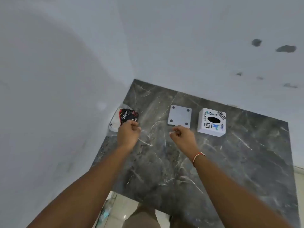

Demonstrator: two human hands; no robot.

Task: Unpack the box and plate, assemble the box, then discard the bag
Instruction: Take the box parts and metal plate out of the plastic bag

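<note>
The bag [122,118], crumpled, lies at the left edge of the bench [246,162], against the wall [57,96]. The left hand [128,134] is loosely curled just in front of it; whether the fingers touch it cannot be told. The right hand [182,137] is half closed with nothing visible in it, near the plate [179,116]. The plate lies flat near the far edge. Just beside it on the right stands the box [212,122], with stickers and a dark oval hole on top.

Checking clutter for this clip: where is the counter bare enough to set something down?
Bare: the marble counter right of and nearer than the box. Crowded: the far strip holding bag, plate and box.
</note>
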